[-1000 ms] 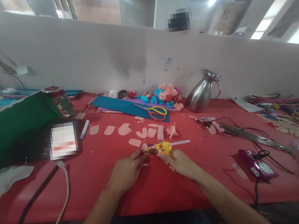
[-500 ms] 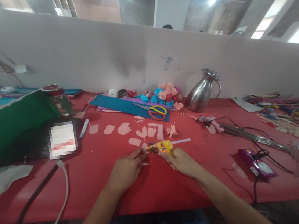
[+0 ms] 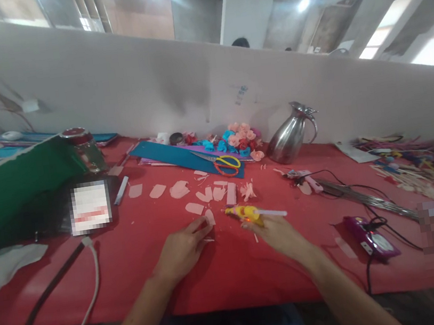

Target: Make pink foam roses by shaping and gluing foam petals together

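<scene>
My right hand is wrapped round a yellow hot glue gun, its nozzle pointing left and a pale glue stick jutting from its back. A small orange light glows on the gun. Left of the nozzle, my left hand pinches a pale pink paper petal at the fingertips. More cut pink petals lie just beyond, along with a pink strip and a partly formed pink flower. The gun's tip and the petal are apart.
Yellow-and-red-handled scissors rest on blue sheets. Behind sit finished paper flowers and a steel jug. A purple power socket with cords is at right; a jar and green box at left.
My right hand has drawn the glue gun to the right, away from the petal at my left fingertips. My left hand has barely moved, and the petal shows more fully.
</scene>
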`<state>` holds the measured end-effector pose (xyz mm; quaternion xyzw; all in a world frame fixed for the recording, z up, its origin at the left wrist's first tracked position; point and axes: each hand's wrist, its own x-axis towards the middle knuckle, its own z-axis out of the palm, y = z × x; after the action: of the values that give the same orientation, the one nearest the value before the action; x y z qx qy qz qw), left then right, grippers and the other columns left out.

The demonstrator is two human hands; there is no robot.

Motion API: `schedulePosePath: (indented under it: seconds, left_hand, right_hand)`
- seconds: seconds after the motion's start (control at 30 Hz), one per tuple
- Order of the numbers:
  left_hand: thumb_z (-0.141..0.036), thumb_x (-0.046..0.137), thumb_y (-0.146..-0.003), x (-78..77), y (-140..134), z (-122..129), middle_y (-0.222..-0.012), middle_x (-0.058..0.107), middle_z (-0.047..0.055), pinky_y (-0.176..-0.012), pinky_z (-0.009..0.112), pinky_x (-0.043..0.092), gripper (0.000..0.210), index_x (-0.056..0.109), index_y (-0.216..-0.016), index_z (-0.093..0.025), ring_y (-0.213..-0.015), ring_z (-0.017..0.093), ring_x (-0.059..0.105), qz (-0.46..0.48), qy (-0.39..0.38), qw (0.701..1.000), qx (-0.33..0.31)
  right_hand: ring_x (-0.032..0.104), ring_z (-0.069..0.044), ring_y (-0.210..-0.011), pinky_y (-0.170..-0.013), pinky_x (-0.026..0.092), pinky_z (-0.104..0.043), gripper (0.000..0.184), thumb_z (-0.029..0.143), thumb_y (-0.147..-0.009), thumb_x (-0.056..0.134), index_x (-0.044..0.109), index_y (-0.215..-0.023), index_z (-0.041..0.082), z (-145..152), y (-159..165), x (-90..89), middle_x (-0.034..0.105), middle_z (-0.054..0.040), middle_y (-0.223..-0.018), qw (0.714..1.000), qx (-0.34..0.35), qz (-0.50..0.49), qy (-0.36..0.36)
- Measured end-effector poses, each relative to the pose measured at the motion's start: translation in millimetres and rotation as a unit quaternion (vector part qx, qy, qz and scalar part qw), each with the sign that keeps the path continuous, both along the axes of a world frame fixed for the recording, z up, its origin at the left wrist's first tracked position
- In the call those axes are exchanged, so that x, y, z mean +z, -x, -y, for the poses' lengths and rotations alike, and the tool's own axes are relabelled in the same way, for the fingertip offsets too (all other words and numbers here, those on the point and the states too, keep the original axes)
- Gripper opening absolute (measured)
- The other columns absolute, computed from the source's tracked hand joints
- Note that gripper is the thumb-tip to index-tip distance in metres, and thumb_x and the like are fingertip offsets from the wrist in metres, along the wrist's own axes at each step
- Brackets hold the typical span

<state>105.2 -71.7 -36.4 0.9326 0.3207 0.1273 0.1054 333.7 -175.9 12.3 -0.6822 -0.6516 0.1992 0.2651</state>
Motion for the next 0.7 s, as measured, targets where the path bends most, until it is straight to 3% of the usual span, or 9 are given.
schedulePosePath:
  seconds: [0.13,0.27,0.37,0.43,0.47,0.53,0.6,0.63,0.7]
  left_hand:
    - [-0.030,0.040,-0.089,-1.1,0.4,-0.1,-0.137,0.048,0.000,-0.077,0.035,0.050,0.035,0.059,-0.118,-0.036,-0.097,0.024,0.063,0.000,-0.008,1.000,0.003]
    - [-0.029,0.040,-0.088,-3.4,0.9,-0.2,-0.137,0.047,0.002,-0.076,0.036,0.050,0.036,0.059,-0.117,-0.036,-0.095,0.024,0.063,-0.008,-0.022,1.000,0.012]
    - [-0.029,0.040,-0.088,-5.3,1.4,-0.2,-0.138,0.047,0.004,-0.074,0.036,0.050,0.036,0.060,-0.116,-0.036,-0.091,0.024,0.065,0.000,-0.023,1.000,0.017]
    - [-0.028,0.041,-0.087,-6.1,1.8,-0.1,-0.138,0.046,0.004,-0.073,0.035,0.050,0.035,0.061,-0.115,-0.036,-0.089,0.023,0.065,0.003,-0.021,1.000,0.018]
    - [-0.028,0.041,-0.087,-6.3,1.9,0.0,-0.138,0.046,0.004,-0.074,0.035,0.050,0.036,0.061,-0.115,-0.036,-0.088,0.023,0.065,0.002,-0.021,1.000,0.018]
    - [-0.027,0.040,-0.088,-6.3,2.3,0.2,-0.140,0.044,0.004,-0.074,0.036,0.050,0.036,0.060,-0.116,-0.037,-0.088,0.022,0.065,-0.006,-0.021,1.000,0.016]
    - [-0.028,0.040,-0.088,-5.5,2.6,0.4,-0.140,0.043,0.004,-0.074,0.036,0.050,0.037,0.058,-0.119,-0.037,-0.089,0.023,0.065,-0.016,-0.021,0.999,0.017]
    - [-0.028,0.040,-0.088,-4.9,2.8,0.5,-0.139,0.044,0.004,-0.074,0.036,0.050,0.037,0.057,-0.120,-0.037,-0.089,0.023,0.065,-0.021,-0.019,0.999,0.020]
    - [-0.028,0.041,-0.087,-3.2,3.2,1.0,-0.137,0.046,0.005,-0.074,0.036,0.050,0.038,0.056,-0.121,-0.037,-0.090,0.023,0.064,-0.026,-0.012,0.999,0.028]
  right_hand:
    - [0.061,-0.026,-0.090,-0.075,0.045,-0.033,0.037,0.044,-0.088,0.043,0.057,-0.112,0.020,3.4,-49.9,-4.6,0.064,-0.0113,-0.101,0.981,-0.156,0.112,-0.006]
    - [0.053,-0.029,-0.103,-0.082,0.041,-0.037,0.038,0.028,-0.085,0.047,0.050,-0.120,0.014,4.5,-100.6,-30.1,0.055,-0.0179,-0.114,0.935,-0.231,0.268,-0.019]
    - [0.047,-0.032,-0.109,-0.085,0.037,-0.041,0.038,0.017,-0.082,0.047,0.052,-0.119,0.015,7.8,-110.8,-39.0,0.053,-0.0185,-0.117,0.905,-0.249,0.344,-0.013]
    - [0.045,-0.032,-0.109,-0.086,0.034,-0.044,0.037,0.013,-0.081,0.044,0.056,-0.115,0.018,5.5,-97.0,-33.9,0.053,-0.0163,-0.117,0.888,-0.275,0.365,-0.043]
    - [0.044,-0.032,-0.109,-0.087,0.032,-0.045,0.036,0.013,-0.081,0.044,0.058,-0.113,0.019,1.0,-84.1,-29.0,0.054,-0.0152,-0.116,0.889,-0.274,0.362,-0.067]
    - [0.047,-0.027,-0.103,-0.088,0.032,-0.041,0.027,0.021,-0.084,0.044,0.063,-0.104,0.020,-16.5,-50.0,-18.2,0.058,-0.0118,-0.109,0.925,-0.220,0.297,-0.085]
    - [0.050,-0.022,-0.097,-0.086,0.034,-0.036,0.024,0.027,-0.085,0.045,0.068,-0.091,0.024,-43.5,-12.9,-10.2,0.063,-0.0063,-0.101,0.973,-0.091,0.206,-0.047]
    - [0.052,-0.021,-0.093,-0.085,0.034,-0.034,0.023,0.028,-0.083,0.047,0.070,-0.085,0.024,-58.6,4.0,-8.2,0.065,-0.0053,-0.095,0.985,-0.038,0.170,-0.011]
    - [0.054,-0.023,-0.089,-0.081,0.035,-0.036,0.021,0.029,-0.079,0.051,0.071,-0.074,0.022,-87.2,30.5,-8.3,0.066,-0.0062,-0.086,0.989,-0.004,0.135,0.053]
